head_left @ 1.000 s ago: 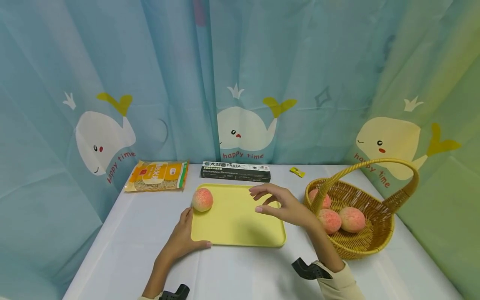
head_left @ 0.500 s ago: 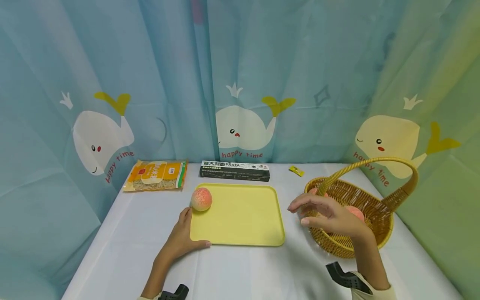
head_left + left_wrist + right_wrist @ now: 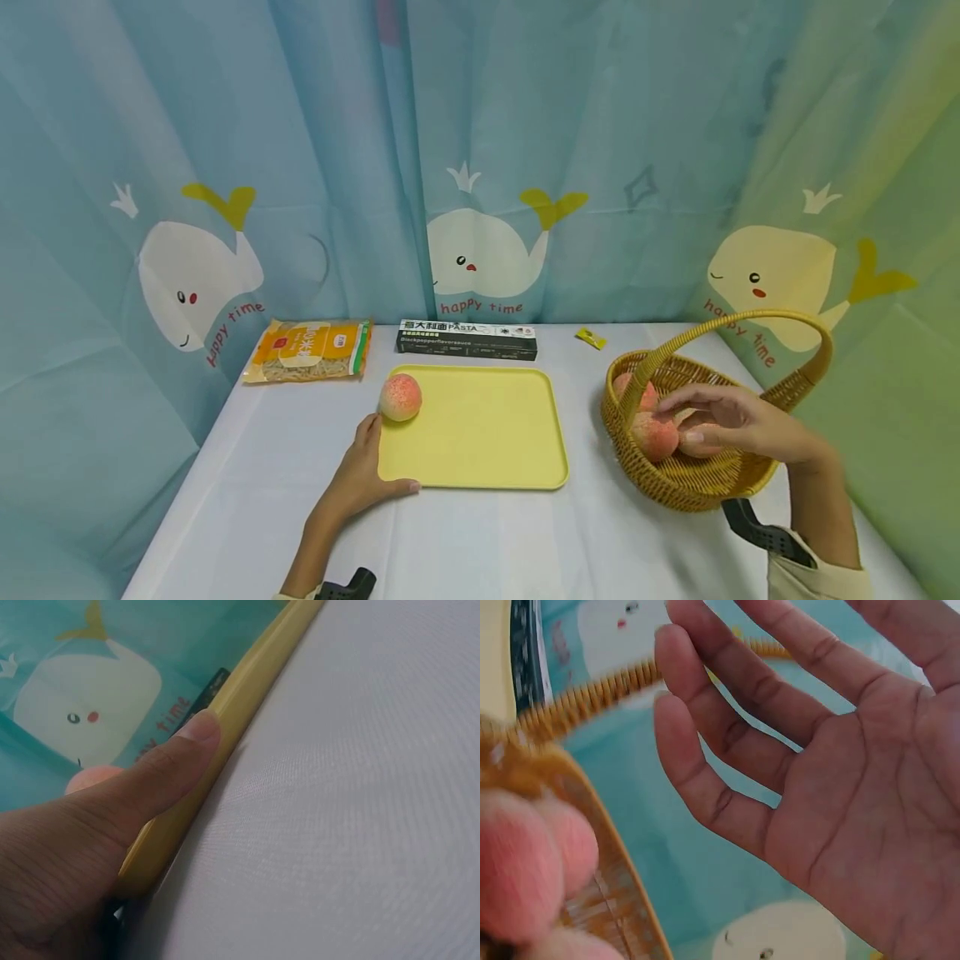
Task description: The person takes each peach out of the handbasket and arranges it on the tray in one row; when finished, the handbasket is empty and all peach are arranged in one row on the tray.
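Observation:
My left hand (image 3: 360,475) rests at the near left corner of a yellow tray (image 3: 480,433), its fingers along the left edge. In the left wrist view its straight thumb (image 3: 169,769) lies on the rim. One pink peach (image 3: 401,397) sits on the tray at the far left corner. My right hand (image 3: 750,425) hovers over a wicker basket (image 3: 637,468), fingers loosely bent and holding nothing. Under and beside its fingertips lie a front peach (image 3: 654,438), a back peach (image 3: 637,395) behind the handle, and a third peach (image 3: 696,448), partly covered by the hand.
A black pasta box (image 3: 467,342) lies behind the tray, with an orange noodle bag (image 3: 309,352) to its left. A small yellow packet (image 3: 590,337) lies farther right. The tall basket handle (image 3: 750,318) arches over the basket. A whale-print curtain (image 3: 480,125) stands behind the table.
My right hand has moved right, from above the tray to over the basket and its peaches. My left hand and the tray stay as they were.

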The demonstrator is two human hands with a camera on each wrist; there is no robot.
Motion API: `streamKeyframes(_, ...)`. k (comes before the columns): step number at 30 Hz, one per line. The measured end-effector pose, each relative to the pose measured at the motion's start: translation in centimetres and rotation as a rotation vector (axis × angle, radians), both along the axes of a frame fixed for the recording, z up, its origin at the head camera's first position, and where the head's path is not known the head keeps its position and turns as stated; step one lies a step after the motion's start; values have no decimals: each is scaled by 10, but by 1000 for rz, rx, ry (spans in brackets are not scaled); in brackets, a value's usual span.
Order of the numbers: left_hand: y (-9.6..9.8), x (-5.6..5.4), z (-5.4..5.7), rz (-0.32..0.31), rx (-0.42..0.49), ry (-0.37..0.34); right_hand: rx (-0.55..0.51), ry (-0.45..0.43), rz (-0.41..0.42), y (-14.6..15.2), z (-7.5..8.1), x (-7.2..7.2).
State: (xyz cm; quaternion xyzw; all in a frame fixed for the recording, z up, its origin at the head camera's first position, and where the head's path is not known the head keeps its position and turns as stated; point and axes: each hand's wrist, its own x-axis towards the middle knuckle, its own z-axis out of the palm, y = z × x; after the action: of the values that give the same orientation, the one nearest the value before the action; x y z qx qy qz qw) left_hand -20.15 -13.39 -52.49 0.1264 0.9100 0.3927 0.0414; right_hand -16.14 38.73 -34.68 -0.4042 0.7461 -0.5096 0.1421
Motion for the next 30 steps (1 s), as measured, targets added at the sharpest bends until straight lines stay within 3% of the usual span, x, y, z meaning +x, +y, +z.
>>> streamKeyframes(9,1,1,3,3,0,11,197,45,-337,36,-9,-26)
streamKeyframes(14,2,2,2,-2,-3,-6,322,67,-456,44,-21,-43)
streamKeyframes(21,1,2,2,0,-15,-16,391,11,-517,43,-40,-65)
streamKeyframes(30,1,2,2,1,-14,-15,445,-53,-490,40,-54,-84)
